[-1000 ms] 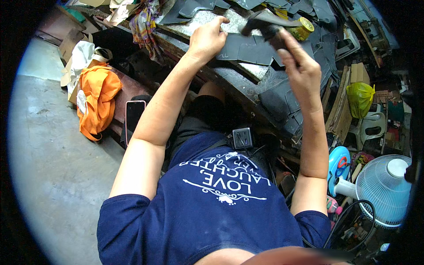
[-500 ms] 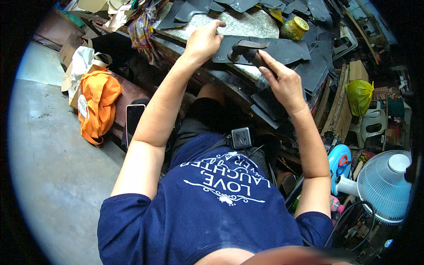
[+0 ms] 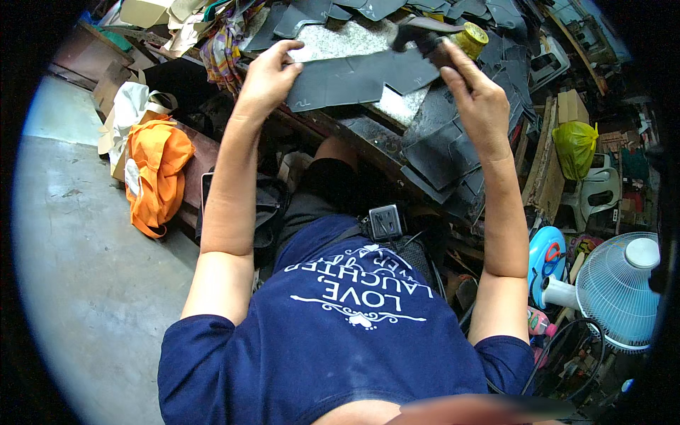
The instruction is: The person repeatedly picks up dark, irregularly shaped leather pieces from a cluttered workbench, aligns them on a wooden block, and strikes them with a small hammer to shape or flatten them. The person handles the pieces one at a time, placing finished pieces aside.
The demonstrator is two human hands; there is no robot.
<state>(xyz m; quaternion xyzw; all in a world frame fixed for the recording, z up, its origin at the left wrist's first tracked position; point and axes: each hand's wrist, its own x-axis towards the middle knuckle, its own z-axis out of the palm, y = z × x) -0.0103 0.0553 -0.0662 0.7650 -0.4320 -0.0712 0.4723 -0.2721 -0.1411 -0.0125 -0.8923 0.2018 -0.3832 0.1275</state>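
My left hand (image 3: 268, 79) pinches the left end of a long dark grey sheet piece (image 3: 340, 83), which has light marks on it. The piece lies across a pale speckled slab (image 3: 358, 39) on the workbench. My right hand (image 3: 479, 103) is wrapped round the handle of a dark hammer (image 3: 423, 37) with a long, curved head. The hammer is over the far right part of the sheet, slightly blurred; I cannot tell whether it touches. Just beyond it stands a yellow jar (image 3: 473, 39).
More dark sheet pieces (image 3: 443, 152) lie along the bench's right side and back. A patterned cloth (image 3: 221, 57) hangs at the bench's left. An orange bag (image 3: 159, 173) rests at left. On the right are a fan (image 3: 616, 290), a yellow-green bag (image 3: 575, 150) and a blue object (image 3: 545, 258).
My left hand has moved left and slightly nearer, and the sheet has shifted left with it. My right hand has moved right, carrying the hammer farther back towards the jar.
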